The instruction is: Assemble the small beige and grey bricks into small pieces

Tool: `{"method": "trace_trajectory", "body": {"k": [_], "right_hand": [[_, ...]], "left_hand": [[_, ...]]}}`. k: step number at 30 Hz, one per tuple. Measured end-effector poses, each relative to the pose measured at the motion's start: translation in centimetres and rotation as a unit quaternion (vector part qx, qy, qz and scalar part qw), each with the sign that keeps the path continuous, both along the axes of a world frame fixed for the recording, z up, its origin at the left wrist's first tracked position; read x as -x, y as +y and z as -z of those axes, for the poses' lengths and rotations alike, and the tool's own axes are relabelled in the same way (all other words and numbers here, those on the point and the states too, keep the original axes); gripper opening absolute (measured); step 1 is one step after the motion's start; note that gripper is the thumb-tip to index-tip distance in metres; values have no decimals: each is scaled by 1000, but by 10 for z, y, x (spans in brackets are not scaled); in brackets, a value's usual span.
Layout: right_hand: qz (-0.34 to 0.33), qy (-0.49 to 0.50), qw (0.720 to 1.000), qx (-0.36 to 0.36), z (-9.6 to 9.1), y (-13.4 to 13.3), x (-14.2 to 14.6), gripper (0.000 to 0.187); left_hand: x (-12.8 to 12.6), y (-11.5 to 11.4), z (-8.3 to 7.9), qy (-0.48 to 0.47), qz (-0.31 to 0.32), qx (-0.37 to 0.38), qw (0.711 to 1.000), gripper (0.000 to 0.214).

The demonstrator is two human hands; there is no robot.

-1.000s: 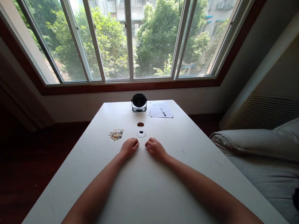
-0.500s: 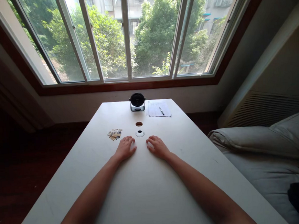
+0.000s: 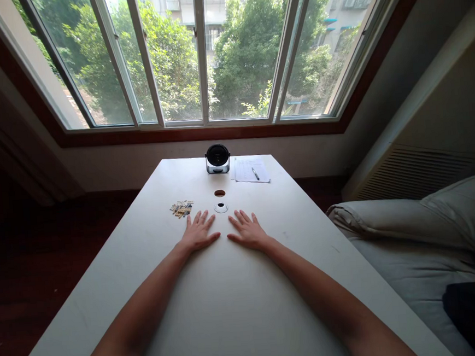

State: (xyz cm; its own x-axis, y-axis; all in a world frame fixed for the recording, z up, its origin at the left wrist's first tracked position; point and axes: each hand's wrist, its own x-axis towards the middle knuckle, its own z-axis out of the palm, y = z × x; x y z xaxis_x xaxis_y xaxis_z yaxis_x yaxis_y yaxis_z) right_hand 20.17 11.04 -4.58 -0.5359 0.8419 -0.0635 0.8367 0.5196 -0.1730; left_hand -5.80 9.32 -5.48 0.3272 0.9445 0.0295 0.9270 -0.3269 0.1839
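Note:
My left hand [image 3: 199, 233] lies flat on the white table [image 3: 230, 299], palm down with fingers spread and nothing held. Mirroring it, my right hand [image 3: 246, 229] also rests flat with its fingers apart and holds nothing. Just beyond the left fingertips is a small pile of tan and dark pieces [image 3: 182, 208], too small to name exactly. Between and beyond the two hands lies a round cable-hole cover [image 3: 220, 208] with a dark opening. Behind it a round hole [image 3: 219, 193] is cut through the tabletop.
A small black fan-like device [image 3: 217, 156] on a stand is at the table's far end. Right of it lie paper sheets [image 3: 245, 172] with a pen [image 3: 256, 173] on top. A wide window [image 3: 206, 123] stands beyond; a grey sofa [image 3: 393, 223] borders the right side.
Both hands have gone from curled fingers to flat, spread ones on the table. The camera view has tilted slightly. The objects on the table stay in place.

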Motion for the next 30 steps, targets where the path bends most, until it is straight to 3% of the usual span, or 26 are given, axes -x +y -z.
{"method": "trace_trajectory", "body": {"k": [30], "right_hand": [[13,2,1000,-6,-4,-7,1,82]], "left_hand": [[-2,-6,-3,-7,-5,-8,1000,78]]}}
